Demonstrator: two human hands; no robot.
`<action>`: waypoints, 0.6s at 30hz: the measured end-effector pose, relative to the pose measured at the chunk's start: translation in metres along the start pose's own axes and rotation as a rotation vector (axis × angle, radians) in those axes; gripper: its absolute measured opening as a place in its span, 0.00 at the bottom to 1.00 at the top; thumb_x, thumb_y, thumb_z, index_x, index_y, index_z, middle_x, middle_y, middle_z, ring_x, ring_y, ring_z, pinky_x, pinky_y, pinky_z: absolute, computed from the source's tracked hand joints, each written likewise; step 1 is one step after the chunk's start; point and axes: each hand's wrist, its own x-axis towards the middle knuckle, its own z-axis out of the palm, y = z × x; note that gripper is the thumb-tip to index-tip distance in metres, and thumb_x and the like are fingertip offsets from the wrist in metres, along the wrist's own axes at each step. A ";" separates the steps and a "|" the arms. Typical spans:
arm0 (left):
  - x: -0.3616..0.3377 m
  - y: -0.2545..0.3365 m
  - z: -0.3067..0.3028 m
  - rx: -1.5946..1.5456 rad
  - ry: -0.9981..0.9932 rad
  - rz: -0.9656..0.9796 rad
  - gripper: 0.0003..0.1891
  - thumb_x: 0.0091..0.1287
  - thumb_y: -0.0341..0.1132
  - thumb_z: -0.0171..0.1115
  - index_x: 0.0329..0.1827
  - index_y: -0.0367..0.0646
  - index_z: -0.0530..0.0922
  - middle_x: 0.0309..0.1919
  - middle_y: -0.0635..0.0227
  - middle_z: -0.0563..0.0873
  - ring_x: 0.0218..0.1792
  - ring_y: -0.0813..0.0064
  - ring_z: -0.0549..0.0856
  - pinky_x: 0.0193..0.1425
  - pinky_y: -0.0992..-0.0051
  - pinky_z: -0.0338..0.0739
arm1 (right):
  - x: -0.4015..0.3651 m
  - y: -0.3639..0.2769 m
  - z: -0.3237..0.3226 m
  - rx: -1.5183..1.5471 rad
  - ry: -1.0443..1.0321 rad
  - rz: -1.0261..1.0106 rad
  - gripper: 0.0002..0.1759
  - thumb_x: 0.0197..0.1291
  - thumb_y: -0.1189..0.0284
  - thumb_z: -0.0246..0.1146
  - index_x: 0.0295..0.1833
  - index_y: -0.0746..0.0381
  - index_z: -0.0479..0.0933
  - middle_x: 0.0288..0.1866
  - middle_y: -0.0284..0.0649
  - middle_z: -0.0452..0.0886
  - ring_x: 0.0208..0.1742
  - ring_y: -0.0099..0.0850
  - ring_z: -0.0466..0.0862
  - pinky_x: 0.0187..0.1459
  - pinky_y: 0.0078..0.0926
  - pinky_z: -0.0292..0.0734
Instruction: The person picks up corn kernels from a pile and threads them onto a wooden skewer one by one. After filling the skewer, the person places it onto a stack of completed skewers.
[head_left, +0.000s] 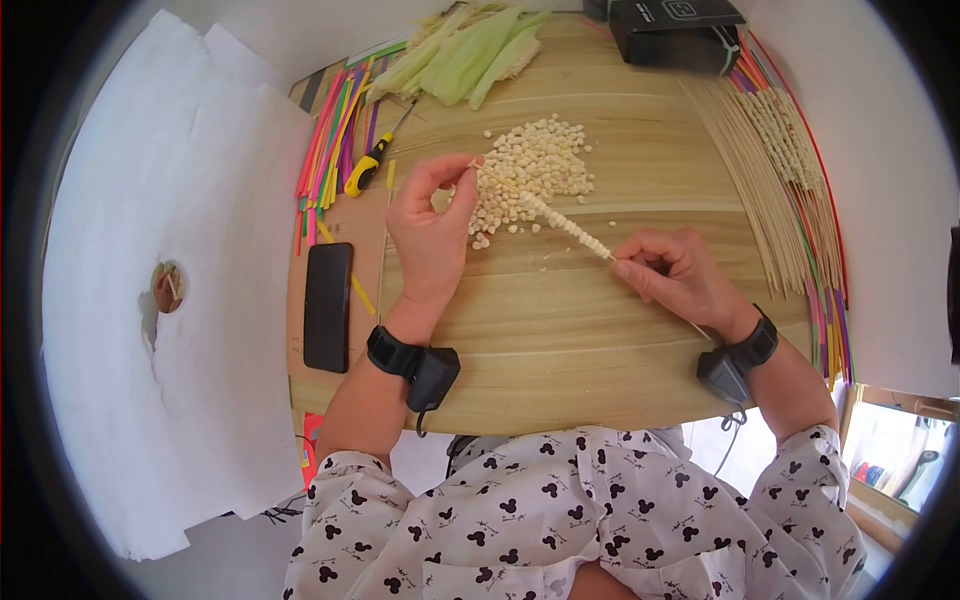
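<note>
A thin wooden skewer (700,329) slants over the table, with a row of pale corn kernels (575,232) threaded along its middle. My right hand (680,272) is closed on the skewer just below that row, thumb and fingers pinching it. At the skewer's upper end, the thumb and forefinger of my left hand (432,230) are pinched together on a tiny pale bit that looks like a corn kernel; the fingertips partly hide it. Behind the skewer spreads a pile of loose kernels (545,150), close to my left fingertips.
Corn husks (470,55) and a black box (675,35) lie at the back. Colored strips (335,140), a yellow-black screwdriver (368,168) and a phone (328,305) are at left. Bare skewers (750,180) and kernel-filled skewers (785,135) line the right edge.
</note>
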 end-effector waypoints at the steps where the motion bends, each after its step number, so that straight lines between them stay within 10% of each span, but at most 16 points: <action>1: 0.000 -0.001 0.000 -0.001 0.001 0.006 0.07 0.65 0.20 0.59 0.46 0.34 0.79 0.42 0.65 0.86 0.41 0.83 0.82 0.47 0.84 0.75 | 0.000 -0.001 0.000 0.005 -0.007 0.009 0.06 0.67 0.73 0.60 0.39 0.64 0.76 0.22 0.23 0.69 0.24 0.11 0.63 0.24 0.14 0.57; 18: -0.020 0.014 0.020 -0.014 -0.161 -0.018 0.10 0.66 0.21 0.60 0.49 0.34 0.79 0.44 0.66 0.86 0.40 0.84 0.80 0.45 0.84 0.75 | 0.001 0.001 -0.002 0.050 -0.015 0.027 0.06 0.68 0.72 0.59 0.40 0.64 0.75 0.23 0.23 0.70 0.25 0.10 0.64 0.25 0.13 0.58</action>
